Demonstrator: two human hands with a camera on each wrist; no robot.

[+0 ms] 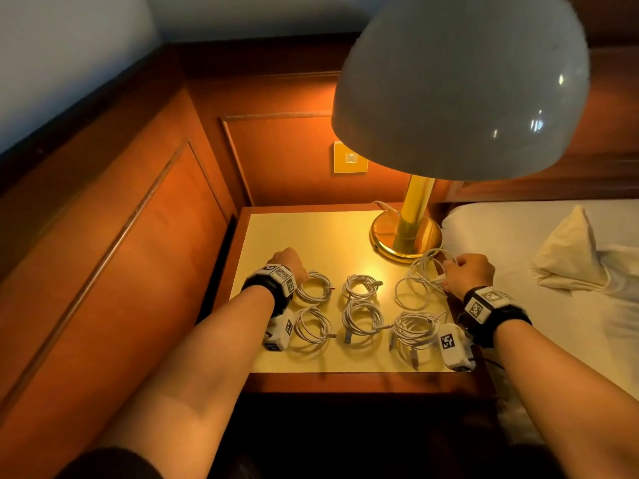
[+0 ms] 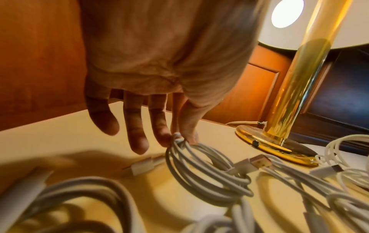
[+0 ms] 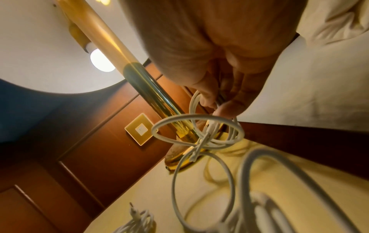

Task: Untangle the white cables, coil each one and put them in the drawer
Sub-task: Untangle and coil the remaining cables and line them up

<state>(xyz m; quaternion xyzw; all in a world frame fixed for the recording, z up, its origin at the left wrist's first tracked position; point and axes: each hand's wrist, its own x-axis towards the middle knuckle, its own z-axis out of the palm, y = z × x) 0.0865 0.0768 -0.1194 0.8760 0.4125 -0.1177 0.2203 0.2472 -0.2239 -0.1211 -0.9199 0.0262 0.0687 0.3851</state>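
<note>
The left hand (image 2: 159, 71) pinches the far-left coiled cable (image 2: 205, 170) between thumb and fingertip, its other fingers spread. The right hand (image 3: 219, 75) grips the loose cable (image 3: 199, 130), its loops hanging onto the nightstand (image 1: 311, 233). Four more coils (image 1: 361, 319) lie between and behind the grips. The brass lamp (image 1: 406, 236) stands just ahead of the right grip, beside the bed (image 1: 518, 229).

A bedroom, likely a hotel room: a bed (image 1: 539, 305) with white sheets and a pillow (image 1: 567, 261) at the right, a bedside worktop (image 1: 311, 233) carrying a brass lamp (image 1: 415, 216), wood-panelled walls (image 1: 121, 236), and a brass switch plate (image 1: 350, 157) behind.
</note>
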